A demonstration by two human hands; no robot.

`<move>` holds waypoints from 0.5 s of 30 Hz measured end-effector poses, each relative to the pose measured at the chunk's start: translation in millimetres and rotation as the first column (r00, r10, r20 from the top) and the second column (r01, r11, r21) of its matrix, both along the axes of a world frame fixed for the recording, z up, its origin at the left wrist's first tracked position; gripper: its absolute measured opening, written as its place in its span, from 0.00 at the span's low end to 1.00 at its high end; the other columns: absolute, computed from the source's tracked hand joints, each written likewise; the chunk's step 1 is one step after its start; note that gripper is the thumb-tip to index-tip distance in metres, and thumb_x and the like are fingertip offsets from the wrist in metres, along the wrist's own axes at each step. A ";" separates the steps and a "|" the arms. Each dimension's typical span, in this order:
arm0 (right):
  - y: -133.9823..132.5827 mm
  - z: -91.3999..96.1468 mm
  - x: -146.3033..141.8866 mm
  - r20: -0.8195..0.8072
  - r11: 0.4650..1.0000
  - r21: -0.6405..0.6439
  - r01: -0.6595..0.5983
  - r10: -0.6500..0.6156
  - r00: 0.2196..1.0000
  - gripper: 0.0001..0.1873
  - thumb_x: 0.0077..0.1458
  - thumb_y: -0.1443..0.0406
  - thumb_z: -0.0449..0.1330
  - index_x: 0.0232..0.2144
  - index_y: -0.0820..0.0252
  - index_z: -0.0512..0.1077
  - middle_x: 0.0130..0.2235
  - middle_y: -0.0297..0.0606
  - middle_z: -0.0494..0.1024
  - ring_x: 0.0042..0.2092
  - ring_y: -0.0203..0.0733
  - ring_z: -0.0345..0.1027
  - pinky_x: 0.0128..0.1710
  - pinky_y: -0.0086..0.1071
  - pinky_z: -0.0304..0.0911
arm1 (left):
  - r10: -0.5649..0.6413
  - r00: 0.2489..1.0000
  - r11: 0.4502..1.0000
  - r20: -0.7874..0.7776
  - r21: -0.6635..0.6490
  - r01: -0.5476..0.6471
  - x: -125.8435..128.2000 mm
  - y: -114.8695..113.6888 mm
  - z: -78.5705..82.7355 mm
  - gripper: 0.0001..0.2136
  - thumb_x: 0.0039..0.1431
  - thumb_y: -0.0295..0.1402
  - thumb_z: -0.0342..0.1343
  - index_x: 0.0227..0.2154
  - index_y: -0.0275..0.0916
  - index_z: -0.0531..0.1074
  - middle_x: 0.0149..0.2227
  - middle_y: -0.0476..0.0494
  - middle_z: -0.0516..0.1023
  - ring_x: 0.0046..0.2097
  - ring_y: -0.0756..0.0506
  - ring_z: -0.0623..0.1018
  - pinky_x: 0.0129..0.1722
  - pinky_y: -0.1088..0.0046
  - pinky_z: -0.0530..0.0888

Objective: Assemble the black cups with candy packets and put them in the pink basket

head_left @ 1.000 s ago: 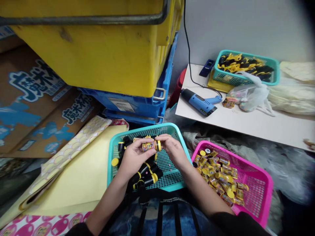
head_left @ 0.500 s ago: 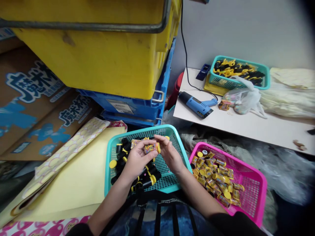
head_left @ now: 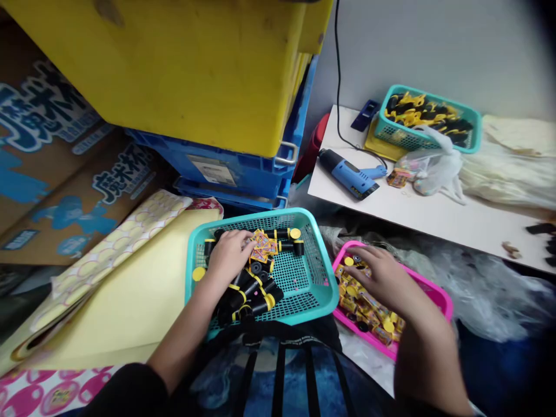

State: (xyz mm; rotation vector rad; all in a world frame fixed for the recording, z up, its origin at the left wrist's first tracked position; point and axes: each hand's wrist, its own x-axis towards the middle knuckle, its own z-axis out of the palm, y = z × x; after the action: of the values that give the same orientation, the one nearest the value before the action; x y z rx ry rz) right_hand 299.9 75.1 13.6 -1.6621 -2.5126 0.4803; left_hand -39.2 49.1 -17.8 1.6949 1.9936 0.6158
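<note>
A teal basket in front of me holds black tubes with yellow caps and a small stack of orange labels. My left hand lies in this basket, its fingers curled down beside the labels; what they grip is hidden. To the right, a pink basket is filled with several labelled yellow-capped tubes. Over these tubes my right hand rests palm down with the fingers stretched out loosely.
Yellow crate on blue crates stands close behind. Printed cartons and yellow sheets lie at left. A white board at right carries a blue heat gun, a plastic bag and another teal basket.
Both hands held a labelled tube together over the teal basket. Now the right hand has moved right onto the pink basket, and the left has dropped into the teal basket.
</note>
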 end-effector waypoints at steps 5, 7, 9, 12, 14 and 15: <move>27.5 -27.7 -123.0 0.089 0.948 -0.097 -0.302 0.311 0.946 0.10 0.61 0.65 0.53 0.43 0.62 0.71 0.44 0.46 0.78 0.49 0.45 0.68 0.48 0.34 0.62 | -0.060 0.950 0.998 -0.306 0.013 0.067 9.8 9.8 -13.6 0.12 0.60 0.35 0.51 0.39 0.38 0.77 0.41 0.38 0.79 0.47 0.36 0.73 0.49 0.60 0.69; 33.3 -43.9 -154.1 0.144 0.944 -0.105 -0.314 0.327 0.934 0.12 0.62 0.70 0.50 0.43 0.67 0.70 0.43 0.52 0.77 0.49 0.49 0.68 0.47 0.38 0.62 | -0.033 0.936 0.999 -0.350 0.008 0.039 5.1 11.0 -16.2 0.11 0.59 0.35 0.52 0.38 0.38 0.77 0.40 0.38 0.79 0.46 0.37 0.73 0.49 0.61 0.70; 33.7 -56.5 -165.6 0.166 0.945 -0.108 -0.310 0.324 0.931 0.13 0.61 0.73 0.47 0.43 0.70 0.69 0.42 0.56 0.78 0.47 0.51 0.69 0.46 0.40 0.61 | 0.029 0.931 1.000 -0.364 0.011 -0.027 -3.2 9.6 -17.3 0.11 0.60 0.35 0.51 0.37 0.37 0.77 0.39 0.37 0.79 0.46 0.37 0.74 0.48 0.61 0.69; 28.7 -60.9 -157.7 0.156 0.939 -0.117 -0.322 0.338 0.928 0.15 0.58 0.74 0.49 0.46 0.70 0.68 0.40 0.54 0.78 0.45 0.50 0.70 0.46 0.39 0.61 | 0.168 0.931 0.985 -0.325 0.007 -0.175 -13.8 5.6 -18.3 0.13 0.60 0.38 0.51 0.38 0.36 0.76 0.39 0.35 0.79 0.46 0.36 0.74 0.48 0.60 0.70; 25.2 -55.0 -146.6 0.135 0.942 -0.111 -0.317 0.331 0.934 0.18 0.56 0.72 0.51 0.50 0.69 0.66 0.43 0.52 0.77 0.46 0.49 0.69 0.47 0.38 0.61 | 0.211 0.944 0.975 -0.252 -0.014 -0.221 -17.3 4.9 -20.1 0.15 0.57 0.41 0.55 0.41 0.36 0.75 0.40 0.35 0.79 0.47 0.35 0.74 0.48 0.59 0.70; 24.0 -51.0 -141.3 0.097 0.947 -0.111 -0.302 0.312 0.945 0.20 0.56 0.71 0.52 0.52 0.68 0.65 0.45 0.51 0.76 0.47 0.49 0.69 0.48 0.37 0.61 | 0.214 0.957 0.975 -0.195 -0.020 -0.222 -18.2 5.5 -21.6 0.16 0.55 0.41 0.57 0.42 0.37 0.74 0.40 0.34 0.79 0.48 0.34 0.73 0.48 0.59 0.70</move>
State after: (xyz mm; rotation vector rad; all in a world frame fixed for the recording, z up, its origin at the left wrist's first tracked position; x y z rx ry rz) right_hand 158.5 99.1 -37.4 -1.3621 -2.8944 0.5520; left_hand -57.4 54.6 -39.4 1.5733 2.3351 0.4944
